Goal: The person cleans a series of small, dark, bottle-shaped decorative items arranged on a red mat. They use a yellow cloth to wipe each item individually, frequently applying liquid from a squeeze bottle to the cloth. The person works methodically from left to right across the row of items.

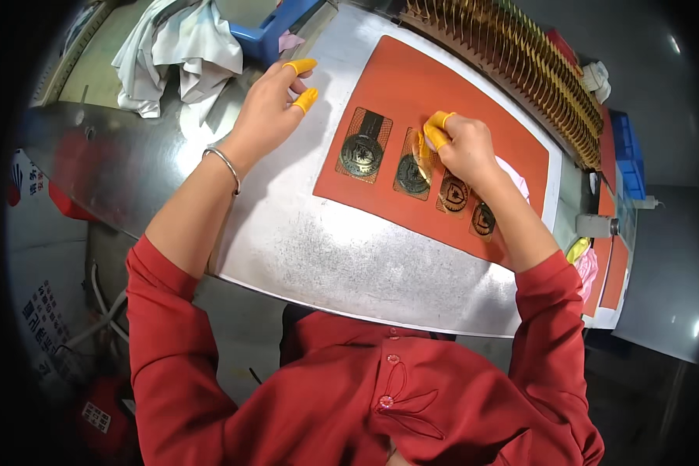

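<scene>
Several thin, shiny gold-and-black plates with round emblems lie in a row on an orange mat [380,70]. My right hand [466,147] wears yellow finger cots and pinches the upper right edge of the second plate [412,172], whose surface mirrors the yellow. Beyond my left hand's side of the mat lies the leftmost plate [361,154], flat and untouched. Two more, a third plate [453,193] and a fourth plate [483,220], sit below my right wrist. My left hand [272,105], also in yellow cots, hovers left of the mat, thumb and forefinger apart, holding nothing.
A long rack of upright gold-edged plates [512,66] runs along the far right. White cloths [182,54] and a blue plastic bin [276,31] are at the far left. A grey bottle [596,226] and pink cloth [587,272] lie right. The metal tabletop [318,256] ends near me.
</scene>
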The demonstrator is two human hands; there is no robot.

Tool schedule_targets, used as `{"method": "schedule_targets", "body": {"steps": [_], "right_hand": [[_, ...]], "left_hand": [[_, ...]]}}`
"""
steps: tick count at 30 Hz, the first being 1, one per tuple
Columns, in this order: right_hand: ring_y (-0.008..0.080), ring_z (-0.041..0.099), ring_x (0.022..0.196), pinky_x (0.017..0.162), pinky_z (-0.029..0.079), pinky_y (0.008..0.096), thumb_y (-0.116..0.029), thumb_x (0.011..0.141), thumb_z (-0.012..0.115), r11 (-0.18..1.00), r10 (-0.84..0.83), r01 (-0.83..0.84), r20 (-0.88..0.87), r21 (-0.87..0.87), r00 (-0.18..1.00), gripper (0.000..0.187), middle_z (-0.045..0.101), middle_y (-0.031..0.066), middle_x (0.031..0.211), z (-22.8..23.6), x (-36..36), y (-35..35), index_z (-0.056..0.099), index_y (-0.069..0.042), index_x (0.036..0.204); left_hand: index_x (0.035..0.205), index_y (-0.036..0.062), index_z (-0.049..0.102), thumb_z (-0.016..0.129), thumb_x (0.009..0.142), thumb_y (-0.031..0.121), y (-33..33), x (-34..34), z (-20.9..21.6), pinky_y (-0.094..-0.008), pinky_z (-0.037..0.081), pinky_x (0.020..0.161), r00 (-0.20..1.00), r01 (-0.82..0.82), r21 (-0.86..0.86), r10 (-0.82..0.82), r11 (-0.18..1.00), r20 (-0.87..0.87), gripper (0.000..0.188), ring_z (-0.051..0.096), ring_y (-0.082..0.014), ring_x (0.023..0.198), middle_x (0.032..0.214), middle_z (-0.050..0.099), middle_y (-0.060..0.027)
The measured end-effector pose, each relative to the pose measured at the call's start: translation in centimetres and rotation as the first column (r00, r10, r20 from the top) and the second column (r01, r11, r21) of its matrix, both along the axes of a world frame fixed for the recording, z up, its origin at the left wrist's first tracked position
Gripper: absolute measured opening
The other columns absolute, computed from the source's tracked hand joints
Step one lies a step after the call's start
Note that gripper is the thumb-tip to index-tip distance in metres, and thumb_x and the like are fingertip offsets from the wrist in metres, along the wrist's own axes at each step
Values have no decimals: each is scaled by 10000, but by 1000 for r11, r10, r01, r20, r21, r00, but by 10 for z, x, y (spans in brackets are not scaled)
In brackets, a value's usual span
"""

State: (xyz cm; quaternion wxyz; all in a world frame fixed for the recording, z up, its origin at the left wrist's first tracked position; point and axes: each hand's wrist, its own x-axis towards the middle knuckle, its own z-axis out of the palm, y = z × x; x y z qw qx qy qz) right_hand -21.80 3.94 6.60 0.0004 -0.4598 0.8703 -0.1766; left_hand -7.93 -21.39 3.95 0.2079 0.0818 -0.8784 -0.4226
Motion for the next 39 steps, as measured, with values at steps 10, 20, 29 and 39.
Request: {"method": "schedule_targets", "body": {"steps": [10,20,29,39], "right_hand": [[294,601,642,588,473,347,-116,767,632,986,152,-151,-5,73,988,123,617,146,716,-1,11,4,641,-31,856],[48,412,518,466,319,204,-134,862,556,882,75,232,606,-411,792,124,490,-37,615,86,-17,-31,586,-35,793],[56,322,455,421,266,201,-178,902,503,613,600,365,714,-701,361,206,425,-44,569,136,-30,-127,515,-110,708],[87,415,460,353,275,227,-68,879,400,508,775,482,623,-714,105,173,492,2,623,147,-45,-212,529,-110,772]], "left_hand": [[1048,-38,548,566,798,44,-1,3,0,-308,476,674,1000,-3,-22,3,1000,10,264,568,-229,729,1058,560,-119],[1126,24,572,575,827,18,-4,22,42,-213,405,724,890,-61,30,68,998,-451,299,508,-99,811,968,605,-39],[1289,-62,368,691,794,228,-83,10,73,-332,331,996,671,-447,113,416,887,-613,658,449,-283,1180,1270,467,-187],[1218,-47,402,796,651,366,-69,-24,88,-361,429,895,860,-442,112,456,890,-230,805,536,-303,1080,1163,537,-211]]}}
